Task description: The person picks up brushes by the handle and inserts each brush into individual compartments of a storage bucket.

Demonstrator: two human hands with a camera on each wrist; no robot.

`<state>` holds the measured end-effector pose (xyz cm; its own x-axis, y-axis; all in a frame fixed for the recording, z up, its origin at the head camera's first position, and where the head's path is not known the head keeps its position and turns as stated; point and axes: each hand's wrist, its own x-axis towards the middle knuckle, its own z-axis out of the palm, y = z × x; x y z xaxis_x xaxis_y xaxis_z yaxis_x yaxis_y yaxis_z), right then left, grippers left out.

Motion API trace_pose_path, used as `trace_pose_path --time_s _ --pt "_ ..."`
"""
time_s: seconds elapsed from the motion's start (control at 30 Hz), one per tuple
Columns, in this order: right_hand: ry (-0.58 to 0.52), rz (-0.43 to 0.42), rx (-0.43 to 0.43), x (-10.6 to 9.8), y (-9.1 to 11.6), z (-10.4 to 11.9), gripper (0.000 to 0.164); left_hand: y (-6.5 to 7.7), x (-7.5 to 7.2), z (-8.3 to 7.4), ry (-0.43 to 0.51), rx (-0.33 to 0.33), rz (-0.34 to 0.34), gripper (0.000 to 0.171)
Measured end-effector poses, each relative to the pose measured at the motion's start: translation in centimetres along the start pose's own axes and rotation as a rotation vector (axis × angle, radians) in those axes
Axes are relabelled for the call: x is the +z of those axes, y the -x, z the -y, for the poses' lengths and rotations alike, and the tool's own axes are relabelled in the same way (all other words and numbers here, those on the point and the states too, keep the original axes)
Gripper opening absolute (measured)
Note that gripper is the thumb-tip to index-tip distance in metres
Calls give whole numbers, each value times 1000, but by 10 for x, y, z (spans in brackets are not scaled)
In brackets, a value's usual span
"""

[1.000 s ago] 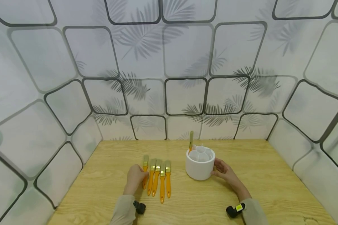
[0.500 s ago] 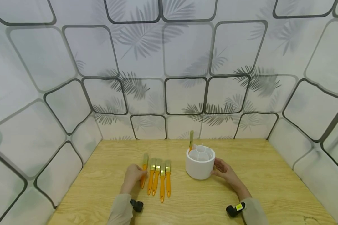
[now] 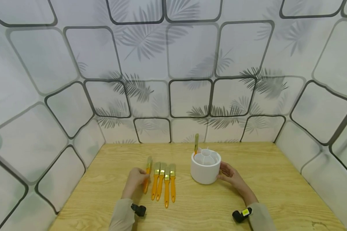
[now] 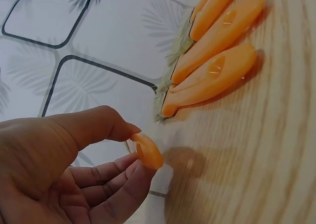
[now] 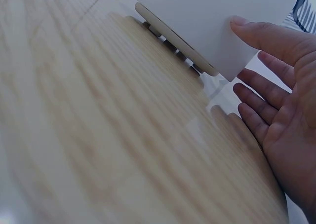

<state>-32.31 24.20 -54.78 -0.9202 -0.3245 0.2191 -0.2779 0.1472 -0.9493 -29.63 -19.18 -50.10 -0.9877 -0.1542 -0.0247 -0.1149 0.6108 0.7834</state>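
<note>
My left hand (image 3: 134,180) pinches a paintbrush (image 3: 146,186) by its orange handle, bristles pointing away from me. In the left wrist view, thumb and fingertips meet around the butt of that handle (image 4: 149,152), which is over the table. Just right of it, several matching paintbrushes (image 3: 166,192) lie side by side, bristles at the far end. My right hand (image 3: 231,176) is at the right side of a round white divided holder (image 3: 205,174). The right wrist view has the thumb touching its wall, fingers loosely extended. One paintbrush (image 3: 196,142) stands bristles-up in the holder's left part.
The wood-grain table (image 3: 199,208) runs back to a patterned wall covering (image 3: 191,96), which also encloses both sides. A small black camera is strapped to each wrist. Dark pieces show beneath the holder's base (image 5: 175,41) in the right wrist view.
My left hand has drawn the leftmost paintbrush slightly left, away from the row, and tilted it a little. The right hand and the holder have stayed in place.
</note>
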Motion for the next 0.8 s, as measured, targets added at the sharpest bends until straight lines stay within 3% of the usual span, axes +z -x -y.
trace_pose_path --time_s 0.17,0.4,0.8 --pt "1 -1 -22 0 0 -1 59 0 -1 -2 39 -6 11 20" --pt "-3 -11 -26 0 -1 -3 60 -1 -3 -6 162 -20 29 24" --pt "-7 -3 -26 -1 -1 -2 59 -2 0 -9 267 34 24 24"
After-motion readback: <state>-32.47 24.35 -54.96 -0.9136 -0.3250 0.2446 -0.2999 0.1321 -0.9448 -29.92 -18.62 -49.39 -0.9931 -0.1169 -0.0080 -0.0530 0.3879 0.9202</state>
